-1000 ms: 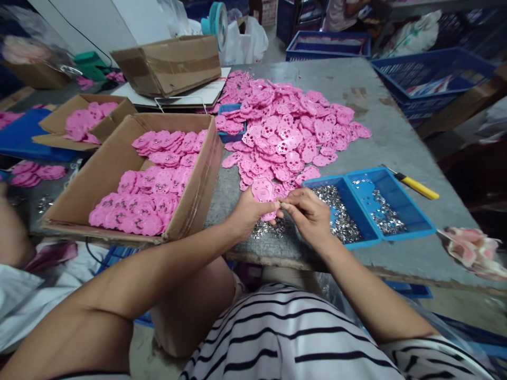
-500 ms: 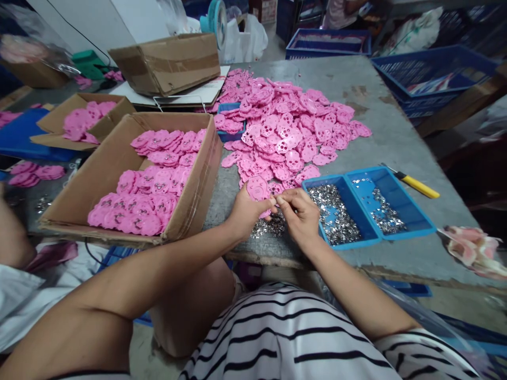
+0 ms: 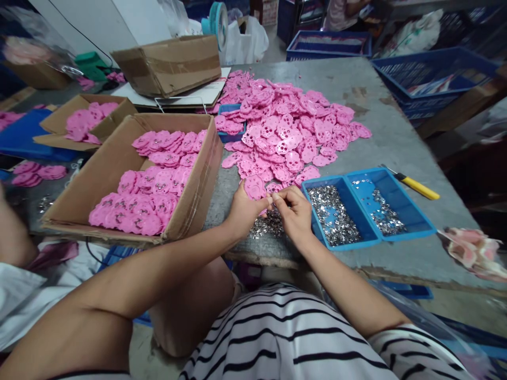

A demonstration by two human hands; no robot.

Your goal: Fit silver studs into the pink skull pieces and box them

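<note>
While my left hand (image 3: 242, 211) keeps one pink plastic piece (image 3: 254, 188) pinched at its lower edge, my right hand (image 3: 293, 211) meets it with thumb and forefinger closed together at the same edge. I think a tiny metal part sits between those fingertips, but it is too small to see, so I cannot tell for sure. The piece is held just above the near edge of the grey table (image 3: 380, 132), over a little heap of loose metal bits (image 3: 269, 226).

I judge this piece to be light and stiff, a thin flat molded plate with holes. It should not bend in the fingers, and the best place to take it is by the rim, as the left hand does, so the face stays free. The surface looks smooth, so a firm pinch is needed. The metal bits are very small and shiny; they will slip easily and must be picked with the fingertips only.

Just beside my right hand stands a blue tray (image 3: 412, 232) with two compartments of the same metal bits. Beyond the hands lies a big pile of pink pieces (image 3: 289, 126), and at the left a cardboard box (image 3: 99, 169) holds more of them.
</note>
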